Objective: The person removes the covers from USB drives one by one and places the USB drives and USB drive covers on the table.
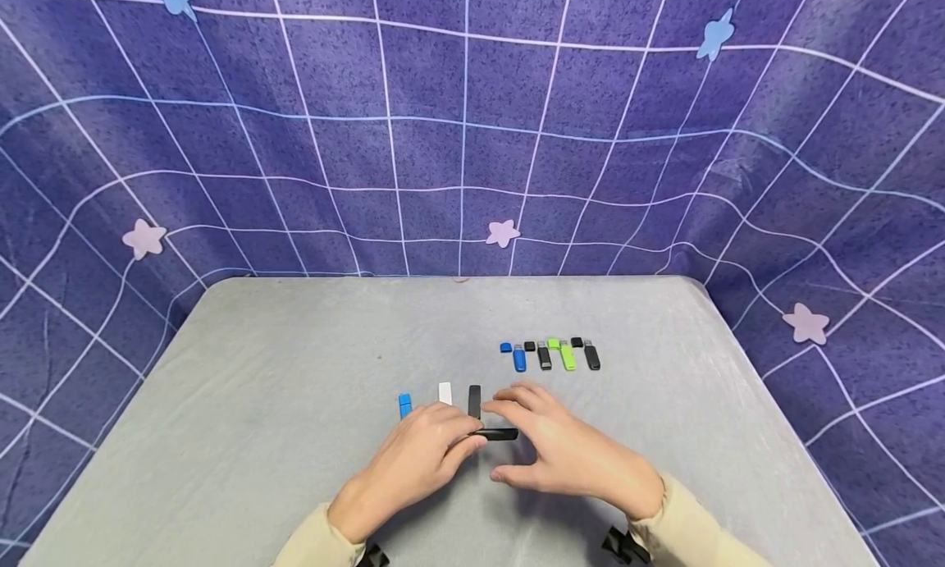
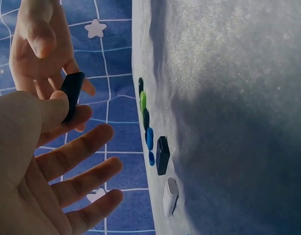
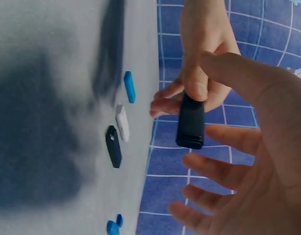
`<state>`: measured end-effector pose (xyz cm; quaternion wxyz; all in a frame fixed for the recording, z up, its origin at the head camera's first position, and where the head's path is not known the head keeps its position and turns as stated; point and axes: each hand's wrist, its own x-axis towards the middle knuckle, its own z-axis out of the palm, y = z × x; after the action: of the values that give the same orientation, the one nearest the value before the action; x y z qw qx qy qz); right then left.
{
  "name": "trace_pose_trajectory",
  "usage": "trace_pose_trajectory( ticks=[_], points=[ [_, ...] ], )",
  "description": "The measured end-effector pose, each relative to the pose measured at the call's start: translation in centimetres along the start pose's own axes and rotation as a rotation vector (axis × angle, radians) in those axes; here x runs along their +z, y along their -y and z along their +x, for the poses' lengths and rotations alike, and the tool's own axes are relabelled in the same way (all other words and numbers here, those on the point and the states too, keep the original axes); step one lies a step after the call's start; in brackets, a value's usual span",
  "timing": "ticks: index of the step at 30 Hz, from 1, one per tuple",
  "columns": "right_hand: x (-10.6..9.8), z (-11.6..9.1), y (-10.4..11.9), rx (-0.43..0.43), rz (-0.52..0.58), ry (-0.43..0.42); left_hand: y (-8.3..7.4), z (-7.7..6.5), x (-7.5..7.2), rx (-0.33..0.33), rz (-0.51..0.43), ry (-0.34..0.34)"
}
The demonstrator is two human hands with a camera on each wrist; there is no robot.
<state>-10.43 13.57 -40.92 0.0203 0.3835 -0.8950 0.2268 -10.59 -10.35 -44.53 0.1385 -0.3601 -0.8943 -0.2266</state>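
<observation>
My left hand (image 1: 413, 452) pinches a black USB stick (image 1: 502, 434) between thumb and index finger, above the table. In the left wrist view the other fingers of that hand are spread. The stick (image 3: 190, 125) points towards my right hand (image 1: 572, 448), whose thumb and fingers stand apart around its free end without gripping it. Behind the hands lie a black USB stick (image 1: 475, 400), a white one (image 1: 445, 392) and a light-blue one (image 1: 405, 404), the last two partly hidden by my left hand in the head view.
Farther back on the right is a row of uncapped USB sticks: blue (image 1: 520, 358), black (image 1: 544, 356), green (image 1: 568, 356) and black (image 1: 592, 355). A loose cap lies beside each, such as the blue cap (image 1: 505, 347). A purple grid-patterned curtain (image 1: 435, 157) surrounds the grey table (image 1: 295, 345).
</observation>
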Motion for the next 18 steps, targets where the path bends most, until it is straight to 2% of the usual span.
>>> trace_pose_trajectory(
  ticks=[10, 18],
  points=[
    [0.9, 0.3, -0.6, -0.045, 0.138, -0.086, 0.0, 0.1, 0.1, 0.026, 0.014, -0.016],
    [1.2, 0.5, -0.7, -0.077, 0.173, -0.133, -0.2, 0.1, 0.1, 0.039, 0.008, 0.0]
  ],
)
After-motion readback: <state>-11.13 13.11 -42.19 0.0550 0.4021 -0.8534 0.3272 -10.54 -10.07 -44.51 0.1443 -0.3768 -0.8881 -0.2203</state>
